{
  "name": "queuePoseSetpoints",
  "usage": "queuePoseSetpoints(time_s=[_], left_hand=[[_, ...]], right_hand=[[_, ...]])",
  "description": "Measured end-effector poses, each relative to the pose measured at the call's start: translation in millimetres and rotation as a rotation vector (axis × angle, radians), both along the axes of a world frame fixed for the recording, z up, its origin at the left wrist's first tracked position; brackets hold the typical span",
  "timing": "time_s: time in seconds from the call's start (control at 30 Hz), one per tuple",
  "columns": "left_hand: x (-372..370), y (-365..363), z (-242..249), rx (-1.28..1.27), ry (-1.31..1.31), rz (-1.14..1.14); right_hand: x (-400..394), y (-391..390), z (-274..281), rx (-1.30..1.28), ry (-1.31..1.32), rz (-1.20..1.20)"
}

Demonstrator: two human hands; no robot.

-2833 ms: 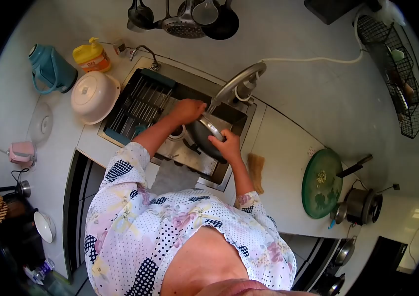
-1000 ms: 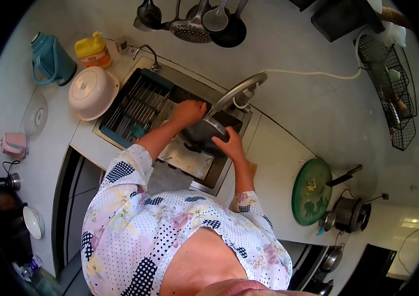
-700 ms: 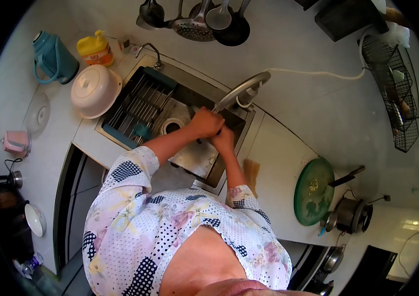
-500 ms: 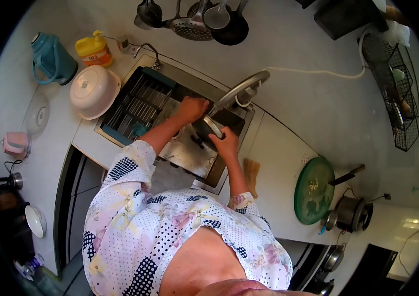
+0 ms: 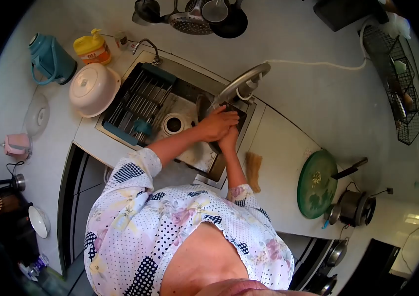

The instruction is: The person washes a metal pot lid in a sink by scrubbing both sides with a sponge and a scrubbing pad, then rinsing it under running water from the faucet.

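Both hands are over the right part of the metal sink (image 5: 197,160), under the curved faucet (image 5: 239,85). My left hand (image 5: 215,124) lies across the top of my right hand (image 5: 228,139), its fingers pointing right. The right fingers are mostly hidden beneath it. A dark pan-like vessel (image 5: 202,106) stands tilted beside and behind the hands, partly covered by them. Whether either hand grips it cannot be made out. The round drain (image 5: 173,124) shows left of my hands, next to the drying rack (image 5: 133,106) with a teal cloth (image 5: 142,128).
Left of the sink are a pink basin (image 5: 92,90), a yellow bottle (image 5: 92,48) and a teal thermos (image 5: 54,59). On the right lie a brown brush-like sponge (image 5: 254,171), a green cutting board (image 5: 316,187), a knife (image 5: 350,168) and a pot (image 5: 351,207). Ladles (image 5: 192,22) hang above.
My left hand has moved right and down onto my right hand. My right hand has shifted slightly right and no longer visibly holds the vessel's rim. The drain has come into view.
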State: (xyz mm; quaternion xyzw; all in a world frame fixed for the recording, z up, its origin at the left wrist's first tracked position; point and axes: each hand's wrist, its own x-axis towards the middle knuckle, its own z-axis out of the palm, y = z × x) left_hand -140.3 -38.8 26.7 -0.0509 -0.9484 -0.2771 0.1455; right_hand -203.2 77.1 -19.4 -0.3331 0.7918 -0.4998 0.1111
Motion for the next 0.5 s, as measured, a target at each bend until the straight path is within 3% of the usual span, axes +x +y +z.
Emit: queuePoseSetpoints(time_s=[0.07, 0.17, 0.27, 0.37, 0.47, 0.5], left_hand=[[-1.3, 1.8, -19.3, 0.12, 0.156, 0.012], [-2.7, -22.3, -49.3, -0.093, 0.0, 0.245], [9.9, -31.2, -52.9, 0.239, 0.267, 0.303], [6.3, -0.5, -48.6, 0.462, 0.344, 0.127], [5.4, -1.8, -51.7, 0.625, 0.102, 0.449], [2.7, -6.4, -50.0, 0.821, 0.136, 0.598]], right_hand=[[-3.6, -5.0, -3.6, -0.083, -0.022, 0.019], [5.8, 3.6, 4.0, 0.023, -0.146, 0.03], [7.1, 8.0, 5.1, 0.053, -0.217, 0.004], [4.3, -4.3, -1.8, 0.028, -0.249, -0.027], [2.2, -14.1, 9.0, 0.028, -0.233, -0.03], [6.0, -13.0, 13.6, 0.06, -0.193, -0.017]])
